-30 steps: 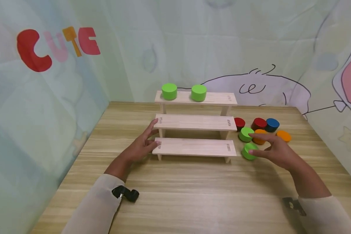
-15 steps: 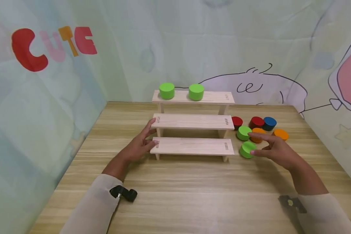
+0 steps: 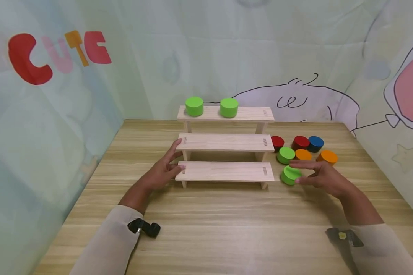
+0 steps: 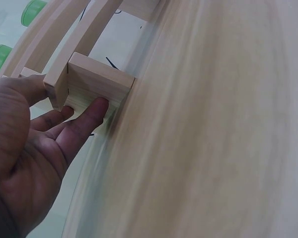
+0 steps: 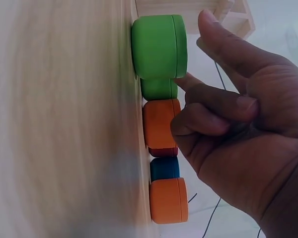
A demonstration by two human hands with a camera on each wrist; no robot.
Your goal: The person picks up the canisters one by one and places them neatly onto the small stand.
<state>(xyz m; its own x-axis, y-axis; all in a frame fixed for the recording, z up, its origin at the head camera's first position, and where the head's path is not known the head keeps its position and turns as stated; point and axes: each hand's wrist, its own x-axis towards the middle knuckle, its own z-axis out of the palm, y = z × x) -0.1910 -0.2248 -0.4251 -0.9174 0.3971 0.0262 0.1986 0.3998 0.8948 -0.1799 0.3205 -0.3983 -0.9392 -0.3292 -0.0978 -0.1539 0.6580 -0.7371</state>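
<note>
My left hand (image 3: 160,172) holds the left end of a three-step wooden stand (image 3: 227,171). In the left wrist view its thumb lies on the end of a step board (image 4: 57,82), with other fingers against the leg below. My right hand (image 3: 325,177) hovers over the nearer green round block (image 3: 289,176), thumb and index finger spread. The right wrist view shows a gap between the thumb and that green block (image 5: 156,47); the other fingers are curled into the palm. Another green round block (image 3: 286,155) sits just behind. Two green round blocks (image 3: 194,106) stand on the top step.
To the stand's right are two red blocks (image 3: 300,143), a blue block (image 3: 316,143) and two orange blocks (image 3: 327,157), partly behind my right hand. A printed cloth (image 3: 151,68) hangs behind and beside the wooden table (image 3: 210,229).
My right index finger has come from the rear green block to above the nearer one. The head view has shifted slightly. My left hand keeps its place on the stand.
</note>
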